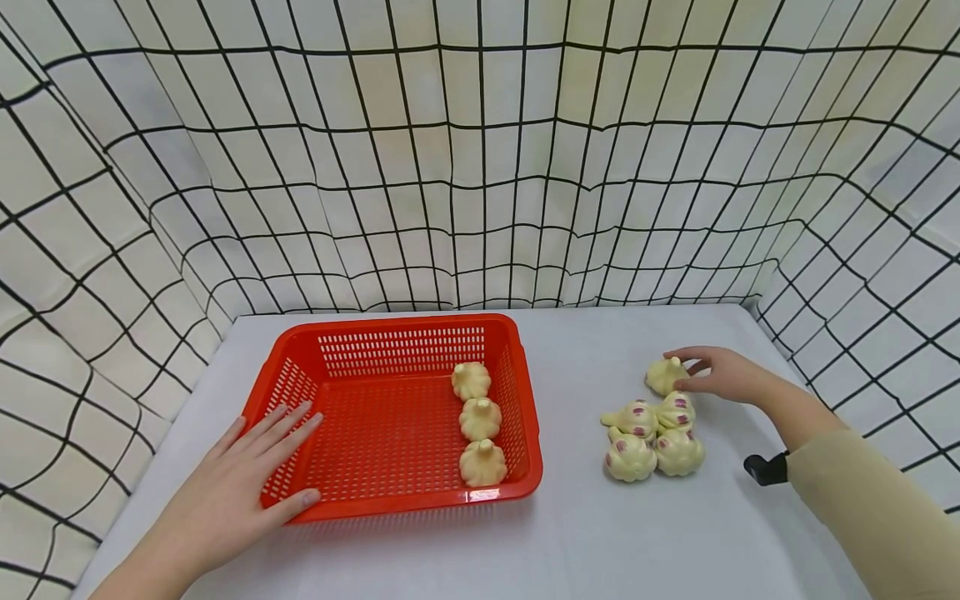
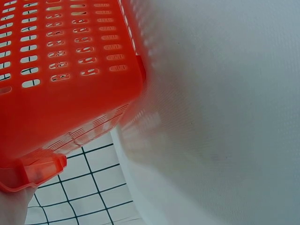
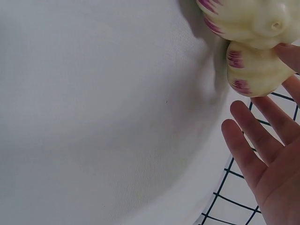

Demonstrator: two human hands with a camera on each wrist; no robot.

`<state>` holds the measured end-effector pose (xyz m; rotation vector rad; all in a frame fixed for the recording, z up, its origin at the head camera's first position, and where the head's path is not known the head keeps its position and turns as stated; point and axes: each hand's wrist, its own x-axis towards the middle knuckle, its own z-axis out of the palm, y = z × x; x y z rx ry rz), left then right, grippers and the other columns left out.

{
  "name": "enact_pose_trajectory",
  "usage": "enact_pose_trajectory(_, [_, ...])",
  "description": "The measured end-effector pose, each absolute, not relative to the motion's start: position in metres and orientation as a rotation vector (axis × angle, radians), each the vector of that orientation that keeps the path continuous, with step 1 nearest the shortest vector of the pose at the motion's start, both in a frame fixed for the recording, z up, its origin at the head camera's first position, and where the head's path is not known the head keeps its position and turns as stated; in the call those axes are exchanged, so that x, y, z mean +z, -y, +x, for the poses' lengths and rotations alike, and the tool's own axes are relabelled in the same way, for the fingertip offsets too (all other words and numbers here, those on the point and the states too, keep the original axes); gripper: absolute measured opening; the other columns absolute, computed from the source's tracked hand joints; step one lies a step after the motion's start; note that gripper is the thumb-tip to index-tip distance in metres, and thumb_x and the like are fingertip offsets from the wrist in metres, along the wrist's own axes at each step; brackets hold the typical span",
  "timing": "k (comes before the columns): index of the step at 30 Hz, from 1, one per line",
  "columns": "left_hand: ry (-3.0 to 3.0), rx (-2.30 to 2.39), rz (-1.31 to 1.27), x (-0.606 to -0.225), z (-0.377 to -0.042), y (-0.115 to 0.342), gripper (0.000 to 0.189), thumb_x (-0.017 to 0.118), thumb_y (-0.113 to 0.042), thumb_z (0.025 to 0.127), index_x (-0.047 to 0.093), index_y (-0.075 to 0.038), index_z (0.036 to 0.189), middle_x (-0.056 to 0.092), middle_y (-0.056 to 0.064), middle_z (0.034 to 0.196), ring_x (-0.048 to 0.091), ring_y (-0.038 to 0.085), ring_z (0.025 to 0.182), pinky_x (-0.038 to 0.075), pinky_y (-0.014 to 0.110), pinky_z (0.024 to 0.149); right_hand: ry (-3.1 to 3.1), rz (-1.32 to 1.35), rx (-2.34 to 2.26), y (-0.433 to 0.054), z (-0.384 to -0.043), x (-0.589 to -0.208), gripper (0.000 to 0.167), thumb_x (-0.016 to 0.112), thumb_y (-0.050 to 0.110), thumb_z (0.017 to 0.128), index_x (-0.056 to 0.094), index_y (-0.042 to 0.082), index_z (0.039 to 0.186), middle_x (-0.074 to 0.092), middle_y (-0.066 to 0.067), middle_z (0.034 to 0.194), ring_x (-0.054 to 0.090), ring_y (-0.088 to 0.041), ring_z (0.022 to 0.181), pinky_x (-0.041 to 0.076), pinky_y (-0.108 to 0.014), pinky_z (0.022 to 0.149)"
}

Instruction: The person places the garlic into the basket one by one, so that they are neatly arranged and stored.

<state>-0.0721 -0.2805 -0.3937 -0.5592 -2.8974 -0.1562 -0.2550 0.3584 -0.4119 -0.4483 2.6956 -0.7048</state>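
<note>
The white surface [image 1: 592, 533] carried one red basket [image 1: 405, 506], set toward the person's left. Of two hands, the left hand [image 1: 243, 483] lay across the basket's left rim, fingers spread and straight, not clenched; the right hand [image 1: 723, 375], well apart on the right, had thumb and fingers around a garlic bulb [image 1: 663, 377], though how firm that grip was I couldn't tell. I took the step for picking up that bulb, just beyond the others outside the basket; the next move, I'd say, called for a lift and a carry across to the basket. I counted eight in all: three bulbs [image 1: 480, 419] in a row along the basket's right wall, four bulbs [image 1: 678, 452] clustered outside, and the one at the fingers.
</note>
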Motion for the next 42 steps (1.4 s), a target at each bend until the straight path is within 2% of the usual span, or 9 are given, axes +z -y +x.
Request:
enact_pose_trajectory(7, [2.899, -0.158, -0.56, -0.393, -0.072, 0.28, 0.088, 0.066, -0.064, 0.084, 0.034, -0.024, 0.156, 0.039, 0.006, 0.156, 0.033, 0.035, 0.141, -0.016, 0.034, 0.118, -2.741, -0.442, -0.705, -0.359, -0.251, -0.409, 0.066, 0.072, 0.044, 0.089, 0.054, 0.008, 0.141, 0.053, -0.022, 0.139, 0.052, -0.041, 0.122, 0.051, -0.055, 0.09])
enact_pose_trajectory(18, [2.906, -0.161, -0.552, -0.393, -0.072, 0.28, 0.089, 0.066, -0.065, 0.083, 0.034, -0.025, 0.156, 0.04, 0.007, 0.156, 0.034, 0.035, 0.141, -0.017, 0.034, 0.118, -2.788, -0.445, -0.714, -0.36, -0.25, -0.405, 0.059, 0.072, 0.043, 0.09, 0.059, 0.011, 0.137, 0.055, -0.022, 0.135, 0.055, -0.044, 0.117, 0.054, -0.051, 0.086])
enact_pose_trajectory(26, [2.899, -0.154, -0.553, -0.393, -0.072, 0.28, 0.089, 0.065, -0.065, 0.084, 0.034, -0.025, 0.156, 0.04, 0.007, 0.156, 0.034, 0.033, 0.141, -0.017, 0.034, 0.118, -2.861, -0.486, -0.631, -0.349, -0.247, -0.398, 0.053, 0.074, 0.046, 0.087, 0.066, 0.012, 0.127, 0.063, -0.011, 0.124, 0.057, -0.033, 0.112, 0.051, -0.05, 0.088])
enact_pose_trajectory(35, [2.899, -0.154, -0.558, -0.393, -0.072, 0.281, 0.089, 0.066, -0.065, 0.084, 0.033, -0.025, 0.156, 0.038, 0.006, 0.157, 0.034, 0.035, 0.141, -0.017, 0.033, 0.118, -2.92, -0.535, -0.487, -0.334, -0.252, -0.393, 0.043, 0.078, 0.04, 0.085, 0.07, 0.01, 0.116, 0.066, -0.002, 0.104, 0.058, -0.024, 0.097, 0.048, -0.037, 0.073])
enact_pose_trajectory(42, [2.893, -0.169, -0.561, -0.393, -0.072, 0.281, 0.088, 0.065, -0.064, 0.084, 0.033, -0.025, 0.156, 0.039, 0.007, 0.156, 0.034, 0.035, 0.141, -0.016, 0.034, 0.118, -2.922, -0.542, -0.372, -0.329, -0.255, -0.392, 0.035, 0.076, 0.036, 0.086, 0.072, 0.011, 0.11, 0.065, 0.0, 0.095, 0.057, -0.02, 0.088, 0.049, -0.037, 0.072])
